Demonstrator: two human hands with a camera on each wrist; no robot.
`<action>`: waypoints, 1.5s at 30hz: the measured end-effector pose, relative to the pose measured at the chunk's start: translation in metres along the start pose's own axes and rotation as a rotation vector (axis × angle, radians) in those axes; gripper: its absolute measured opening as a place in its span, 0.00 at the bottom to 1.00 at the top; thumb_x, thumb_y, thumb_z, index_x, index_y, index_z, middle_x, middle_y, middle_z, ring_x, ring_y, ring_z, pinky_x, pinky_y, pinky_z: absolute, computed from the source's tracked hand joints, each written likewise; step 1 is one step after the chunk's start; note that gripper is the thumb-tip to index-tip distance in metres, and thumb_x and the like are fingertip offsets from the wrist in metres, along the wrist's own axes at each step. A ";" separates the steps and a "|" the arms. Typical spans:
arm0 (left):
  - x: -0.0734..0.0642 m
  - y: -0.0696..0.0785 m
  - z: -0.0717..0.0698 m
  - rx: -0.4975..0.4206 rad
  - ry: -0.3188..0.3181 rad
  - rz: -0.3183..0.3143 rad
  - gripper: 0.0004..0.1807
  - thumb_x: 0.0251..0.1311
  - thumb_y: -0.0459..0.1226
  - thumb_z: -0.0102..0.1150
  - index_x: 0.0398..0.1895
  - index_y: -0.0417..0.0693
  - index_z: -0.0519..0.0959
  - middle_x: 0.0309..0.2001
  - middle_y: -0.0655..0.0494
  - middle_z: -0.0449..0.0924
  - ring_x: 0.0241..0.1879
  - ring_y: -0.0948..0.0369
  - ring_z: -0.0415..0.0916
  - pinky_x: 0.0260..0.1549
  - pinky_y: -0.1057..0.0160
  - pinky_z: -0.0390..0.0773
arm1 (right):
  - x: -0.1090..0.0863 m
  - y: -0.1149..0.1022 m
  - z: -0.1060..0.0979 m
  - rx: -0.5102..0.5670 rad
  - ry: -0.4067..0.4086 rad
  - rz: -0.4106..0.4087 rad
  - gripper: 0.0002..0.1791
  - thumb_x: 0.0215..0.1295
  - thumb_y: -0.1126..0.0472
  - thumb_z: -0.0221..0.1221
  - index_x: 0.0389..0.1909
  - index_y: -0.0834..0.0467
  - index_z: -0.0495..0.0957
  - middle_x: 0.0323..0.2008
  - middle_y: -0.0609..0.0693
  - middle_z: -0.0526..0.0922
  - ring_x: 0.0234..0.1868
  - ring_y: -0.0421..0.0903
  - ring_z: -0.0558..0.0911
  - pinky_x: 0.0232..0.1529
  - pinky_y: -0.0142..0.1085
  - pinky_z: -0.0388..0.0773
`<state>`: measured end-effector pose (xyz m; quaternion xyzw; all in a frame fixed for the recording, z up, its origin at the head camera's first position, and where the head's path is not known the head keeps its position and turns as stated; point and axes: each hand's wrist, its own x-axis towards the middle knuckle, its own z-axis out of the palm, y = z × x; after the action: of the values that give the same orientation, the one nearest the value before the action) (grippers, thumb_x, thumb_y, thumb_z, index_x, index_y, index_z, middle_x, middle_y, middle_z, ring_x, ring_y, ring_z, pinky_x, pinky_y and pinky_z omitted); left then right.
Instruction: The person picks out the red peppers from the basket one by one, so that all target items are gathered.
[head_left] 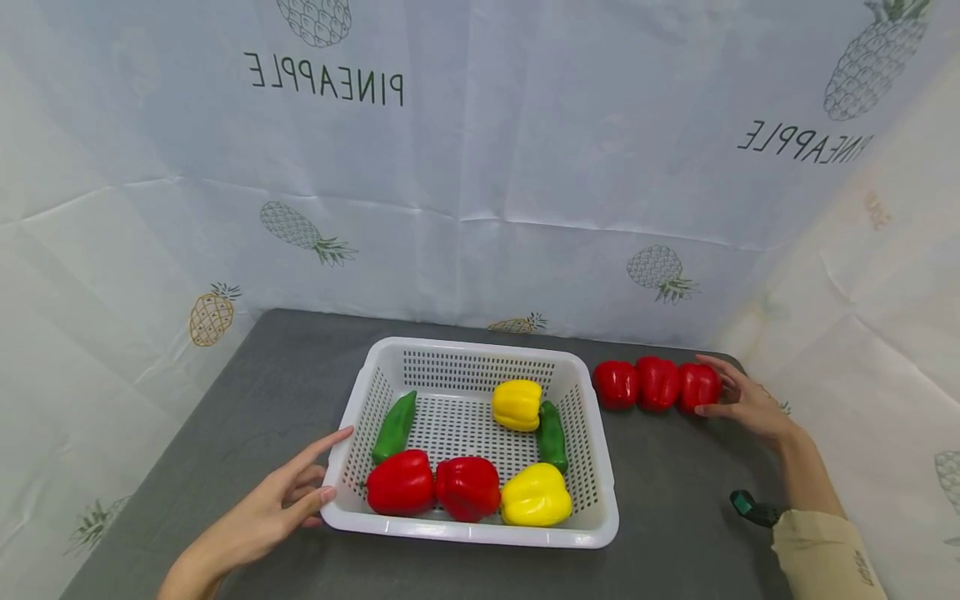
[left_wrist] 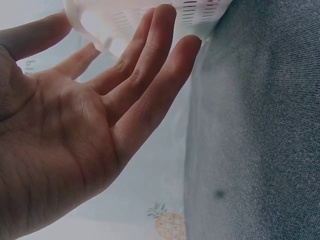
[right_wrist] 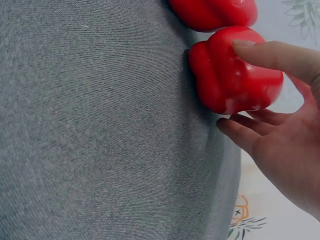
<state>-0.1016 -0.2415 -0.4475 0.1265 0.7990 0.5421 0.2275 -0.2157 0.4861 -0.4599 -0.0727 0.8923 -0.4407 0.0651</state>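
At the far right of the table, my right hand (head_left: 753, 406) holds the end red bell pepper (head_left: 699, 388) of a row of three. In the right wrist view its thumb (right_wrist: 272, 54) lies on top of the pepper, with the other fingers around the far side and below. My left hand (head_left: 262, 504) is at the left side of a white plastic basket (head_left: 346, 450), index fingertip and thumb at the rim. Seen in the left wrist view, its fingers (left_wrist: 145, 100) are spread and loosely extended beside the basket wall.
Inside the basket are two red bell peppers (head_left: 468, 489), two yellow bell peppers (head_left: 536, 495) and two long green peppers (head_left: 394, 427). Two more red bell peppers (head_left: 658, 384) stand between basket and right hand. A pineapple-print cloth (head_left: 465, 167) hangs behind the grey table (head_left: 277, 392).
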 end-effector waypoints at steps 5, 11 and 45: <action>0.000 0.000 0.001 0.000 -0.001 0.002 0.45 0.78 0.39 0.59 0.90 0.50 0.46 0.65 0.32 0.79 0.59 0.45 0.82 0.46 0.47 0.89 | -0.001 0.000 0.001 -0.016 -0.003 0.004 0.47 0.71 0.63 0.69 0.86 0.53 0.56 0.77 0.66 0.59 0.61 0.25 0.65 0.52 0.27 0.83; 0.000 0.000 0.002 -0.005 -0.002 0.002 0.45 0.78 0.39 0.59 0.90 0.50 0.46 0.66 0.31 0.78 0.59 0.45 0.83 0.46 0.47 0.90 | 0.001 0.000 0.001 -0.021 0.004 0.017 0.47 0.72 0.63 0.69 0.86 0.52 0.56 0.76 0.66 0.60 0.62 0.29 0.70 0.51 0.28 0.83; -0.001 -0.001 0.000 -0.008 -0.003 0.033 0.43 0.80 0.37 0.57 0.90 0.51 0.46 0.66 0.31 0.78 0.60 0.43 0.82 0.45 0.53 0.89 | 0.018 -0.136 0.034 -0.075 0.060 -0.309 0.45 0.68 0.69 0.70 0.83 0.59 0.61 0.78 0.42 0.68 0.71 0.22 0.66 0.62 0.14 0.71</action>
<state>-0.1007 -0.2421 -0.4482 0.1394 0.7943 0.5488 0.2203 -0.2175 0.3743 -0.3734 -0.1984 0.8879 -0.4138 -0.0329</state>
